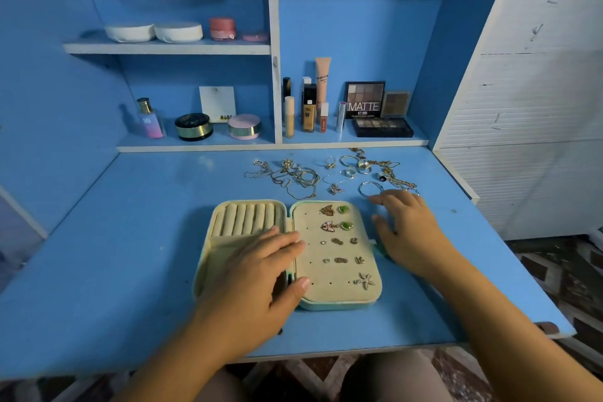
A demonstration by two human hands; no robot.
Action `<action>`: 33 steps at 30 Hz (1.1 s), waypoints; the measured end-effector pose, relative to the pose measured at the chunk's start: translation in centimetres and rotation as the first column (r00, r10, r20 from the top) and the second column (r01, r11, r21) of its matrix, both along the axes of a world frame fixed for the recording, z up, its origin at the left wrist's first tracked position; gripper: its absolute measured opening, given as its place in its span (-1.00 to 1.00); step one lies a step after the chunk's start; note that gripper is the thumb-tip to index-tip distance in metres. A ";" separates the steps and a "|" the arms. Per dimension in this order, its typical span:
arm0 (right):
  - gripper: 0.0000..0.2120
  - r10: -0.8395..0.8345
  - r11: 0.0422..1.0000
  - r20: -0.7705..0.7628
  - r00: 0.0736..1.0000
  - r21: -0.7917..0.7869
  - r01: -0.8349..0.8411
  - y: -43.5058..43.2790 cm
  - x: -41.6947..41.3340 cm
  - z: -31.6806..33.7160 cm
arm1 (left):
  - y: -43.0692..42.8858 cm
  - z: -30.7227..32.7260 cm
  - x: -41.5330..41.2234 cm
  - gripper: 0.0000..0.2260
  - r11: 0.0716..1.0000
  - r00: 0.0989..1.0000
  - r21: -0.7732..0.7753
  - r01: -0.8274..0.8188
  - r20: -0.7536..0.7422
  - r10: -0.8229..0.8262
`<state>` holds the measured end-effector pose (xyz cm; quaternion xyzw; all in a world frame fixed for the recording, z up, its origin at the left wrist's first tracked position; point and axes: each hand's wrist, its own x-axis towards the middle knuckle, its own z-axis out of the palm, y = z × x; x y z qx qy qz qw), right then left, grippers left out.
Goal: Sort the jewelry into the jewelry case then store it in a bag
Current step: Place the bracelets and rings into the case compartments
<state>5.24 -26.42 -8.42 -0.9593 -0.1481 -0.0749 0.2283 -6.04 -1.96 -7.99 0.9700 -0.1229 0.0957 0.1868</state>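
An open jewelry case (pixel 336 295) with a beige lining lies on the blue desk (pixel 130 238). Its right panel holds several earrings (pixel 336 217), among them butterflies, green hearts and a starfish. Its left half has empty ring rolls (pixel 248 219). My left hand (pixel 261 274) rests flat on the case's left half with straight fingers. My right hand (pixel 408 225) lies on the desk just right of the case, fingers spread, its fingertips beside a silver bangle (pixel 370 189). Loose chains, rings and bangles (pixel 293 176) are scattered behind the case.
Behind the desk, shelves carry cosmetics: a perfume bottle (pixel 150 119), powder jars (pixel 194 127), foundation tubes (pixel 308 114) and eyeshadow palettes (pixel 381 127). A white slatted panel (pixel 522 108) stands at the right. The desk's front edge (pixel 359 354) is near my lap.
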 end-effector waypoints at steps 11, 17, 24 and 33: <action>-0.47 0.103 0.983 -0.017 0.994 -0.151 -0.105 0.1 0.0 -1.8 | 5.5 1.3 3.8 -0.23 0.979 0.976 0.030 -0.203 -0.074 0.205; -0.49 0.104 0.984 -0.031 0.994 -0.139 -0.108 0.1 0.1 -1.7 | 6.0 -0.1 4.6 -0.39 0.967 0.981 -0.186 -0.176 -0.110 0.157; -0.61 0.140 0.974 -0.117 0.983 -0.163 -0.158 -0.3 1.5 -0.3 | 6.3 -0.8 4.6 -0.51 0.934 0.983 -0.309 -0.179 -0.084 0.161; -0.80 0.025 0.997 0.061 0.998 -0.071 -0.021 0.4 9.5 2.7 | 6.6 -1.2 5.0 -0.58 0.799 0.981 -0.572 -0.184 -0.161 0.111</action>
